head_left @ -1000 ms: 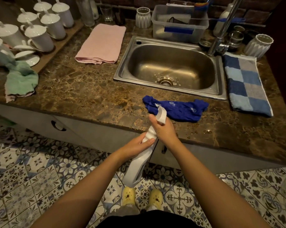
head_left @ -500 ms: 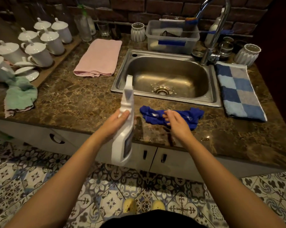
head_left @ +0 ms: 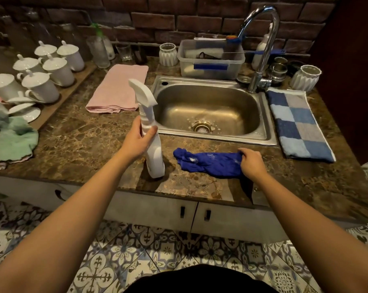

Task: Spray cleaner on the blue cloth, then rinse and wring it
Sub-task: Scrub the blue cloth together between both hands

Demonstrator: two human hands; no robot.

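Item: white spray bottle (head_left: 151, 132), upright on the brown marbled table (head_left: 77, 142), base down near the front edge, nozzle head pointing left and away; left hand (head_left: 139, 140) wrapped around its neck, fingers closed on it. Item: blue cloth (head_left: 208, 162), crumpled lengthwise on the table just in front of the sink (head_left: 210, 111), to the right of the bottle and apart from it, with pale flecks on its surface; right hand (head_left: 251, 162) lies on its right end, fingers curled down and gripping the fabric. Item: steel sink, basin unfilled, drain in the middle; curved tap (head_left: 261, 49) at its back right corner. Item: pink cloth (head_left: 119, 89), folded, left of the sink. Item: blue checked towel (head_left: 299, 123), flat, right of the sink. Item: green cloth (head_left: 15, 142), bunched, far left. Item: white lidded cups (head_left: 52, 68), grouped on a wooden board at the back left. Item: clear plastic tub (head_left: 210, 60) behind the sink, against the brick wall. Floor: patterned tiles (head_left: 119, 256) below the table.
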